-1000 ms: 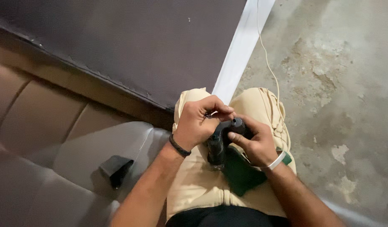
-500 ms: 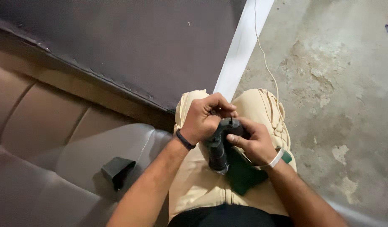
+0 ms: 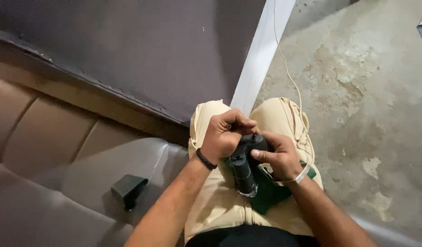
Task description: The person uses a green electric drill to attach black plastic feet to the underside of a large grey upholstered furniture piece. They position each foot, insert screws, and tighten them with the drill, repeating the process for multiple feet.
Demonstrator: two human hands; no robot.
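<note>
The fingers (image 3: pixel 238 124) of the left hand (image 3: pixel 225 137) are curled shut over the upper end of a black power tool (image 3: pixel 244 165), gripping it just above the centre of the frame. The right hand (image 3: pixel 276 156) is closed on the same tool from the right side, its thumb laid across the black body and its remaining fingers wrapped behind. The tool lies on the person's lap in the lower centre of the frame, its barrel pointing down toward the lower edge. A green part (image 3: pixel 270 194) lies directly under the tool and the right wrist; whether it belongs to the tool cannot be told. The left wrist carries a dark band (image 3: pixel 205 159); the right wrist carries a pale band (image 3: pixel 302 174). Both hands rest over beige trousers (image 3: pixel 220 206). At lower left, a small black box-shaped object (image 3: pixel 127 188) sits on a grey-brown padded seat (image 3: pixel 46 151). A dark panel (image 3: pixel 128 50) fills the upper left. A white strip (image 3: pixel 261 50) runs diagonally at upper centre, beside a thin pale cord (image 3: pixel 286 68). Stained concrete floor (image 3: pixel 371 91) occupies the right side.
</note>
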